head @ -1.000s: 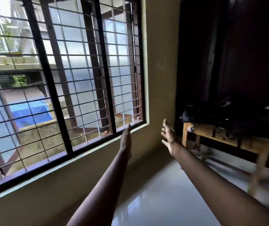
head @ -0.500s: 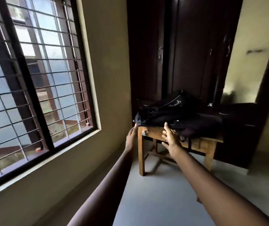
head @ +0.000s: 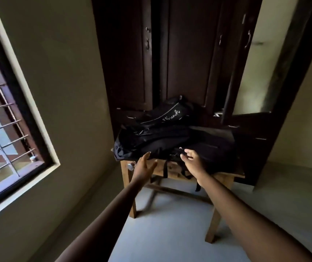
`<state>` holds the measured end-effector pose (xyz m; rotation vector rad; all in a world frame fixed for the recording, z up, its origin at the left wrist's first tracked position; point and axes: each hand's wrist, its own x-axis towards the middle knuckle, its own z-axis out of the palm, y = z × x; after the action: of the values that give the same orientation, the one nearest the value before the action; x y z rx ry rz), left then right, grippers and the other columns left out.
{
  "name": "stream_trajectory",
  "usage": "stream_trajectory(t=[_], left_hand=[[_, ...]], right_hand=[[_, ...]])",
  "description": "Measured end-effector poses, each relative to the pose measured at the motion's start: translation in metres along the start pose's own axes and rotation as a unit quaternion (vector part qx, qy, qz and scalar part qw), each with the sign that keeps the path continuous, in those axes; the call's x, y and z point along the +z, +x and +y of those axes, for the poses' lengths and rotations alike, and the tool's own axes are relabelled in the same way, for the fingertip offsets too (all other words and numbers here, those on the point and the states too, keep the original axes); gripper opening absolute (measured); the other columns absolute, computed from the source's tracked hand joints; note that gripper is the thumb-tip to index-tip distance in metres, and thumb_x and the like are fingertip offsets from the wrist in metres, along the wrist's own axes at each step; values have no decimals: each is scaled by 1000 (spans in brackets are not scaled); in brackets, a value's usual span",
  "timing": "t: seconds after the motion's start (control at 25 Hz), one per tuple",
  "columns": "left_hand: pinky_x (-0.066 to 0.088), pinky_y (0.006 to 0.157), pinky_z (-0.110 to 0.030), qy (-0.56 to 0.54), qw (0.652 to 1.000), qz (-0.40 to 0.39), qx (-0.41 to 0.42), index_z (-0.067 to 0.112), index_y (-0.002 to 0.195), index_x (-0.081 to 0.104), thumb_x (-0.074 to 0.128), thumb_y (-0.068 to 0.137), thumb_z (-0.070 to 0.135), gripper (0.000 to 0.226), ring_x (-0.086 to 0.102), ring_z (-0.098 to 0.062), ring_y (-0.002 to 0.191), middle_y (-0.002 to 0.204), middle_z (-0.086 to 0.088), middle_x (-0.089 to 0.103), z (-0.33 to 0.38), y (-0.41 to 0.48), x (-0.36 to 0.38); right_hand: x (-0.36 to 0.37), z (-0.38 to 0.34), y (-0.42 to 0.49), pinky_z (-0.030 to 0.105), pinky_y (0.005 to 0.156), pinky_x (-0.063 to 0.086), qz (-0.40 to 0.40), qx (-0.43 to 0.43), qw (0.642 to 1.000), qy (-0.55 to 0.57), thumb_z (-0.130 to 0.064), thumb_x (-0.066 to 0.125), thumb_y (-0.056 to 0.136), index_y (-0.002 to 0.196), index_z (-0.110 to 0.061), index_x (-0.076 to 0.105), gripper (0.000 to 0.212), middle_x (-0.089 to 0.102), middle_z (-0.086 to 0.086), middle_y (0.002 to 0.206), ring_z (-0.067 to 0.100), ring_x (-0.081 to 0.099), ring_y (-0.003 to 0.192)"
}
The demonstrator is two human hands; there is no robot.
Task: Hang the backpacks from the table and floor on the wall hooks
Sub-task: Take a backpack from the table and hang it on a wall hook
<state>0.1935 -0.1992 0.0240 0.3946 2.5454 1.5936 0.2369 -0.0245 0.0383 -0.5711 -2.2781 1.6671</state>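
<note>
Nothing is hanging yet, I'd judge: the black backpacks (head: 170,140) are lying heaped on the wooden table (head: 225,176) in front of the dark wardrobe (head: 189,53). The left hand (head: 144,165) and right hand (head: 192,161) are reaching at the table's front edge, fingers spread, gripping nothing. The upper bag's lettering is reading "Friends".

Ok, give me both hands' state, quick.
Left hand: open, empty, just short of the black backpack.
Right hand: open, fingers at the backpack, gripping nothing.
</note>
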Motion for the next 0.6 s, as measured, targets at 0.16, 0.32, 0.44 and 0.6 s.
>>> stream_trajectory(t=[0.16, 0.32, 0.44, 0.6], left_hand=[[40, 105, -36, 97, 995, -8, 20, 17, 143, 31, 56, 89, 20, 59, 44, -24, 129, 145, -10, 39, -19, 80, 26], [34, 110, -34, 182, 982, -44, 6, 16, 145, 27, 57, 89, 23, 64, 39, -23, 134, 149, -10, 36, -38, 147, 60], [32, 112, -35, 214, 976, -37, 6, 18, 145, 26, 56, 89, 25, 64, 37, -24, 135, 149, -9, 35, -52, 184, 79], [22, 117, -35, 267, 962, -55, 36, 18, 145, 27, 55, 89, 25, 63, 24, -23, 143, 152, -8, 31, -70, 206, 92]], right_hand=[[5, 30, 96, 31, 106, 32, 0, -56, 978, -201, -20, 57, 91, 131, -7, 47, 44, 40, 14, 140, 27, 41, 129], [16, 75, 191, 42, 117, 22, -77, -15, 920, -383, -36, 61, 85, 142, -16, 32, 67, 19, 12, 155, 31, 22, 142], [30, 105, 237, 52, 117, 6, -106, 3, 853, -511, -52, 62, 78, 148, -19, 15, 91, 6, 19, 158, 38, 4, 146], [44, 135, 252, 48, 103, 39, -72, -38, 796, -599, -48, 71, 70, 141, -10, 34, 88, 38, 32, 142, 47, 41, 128]])
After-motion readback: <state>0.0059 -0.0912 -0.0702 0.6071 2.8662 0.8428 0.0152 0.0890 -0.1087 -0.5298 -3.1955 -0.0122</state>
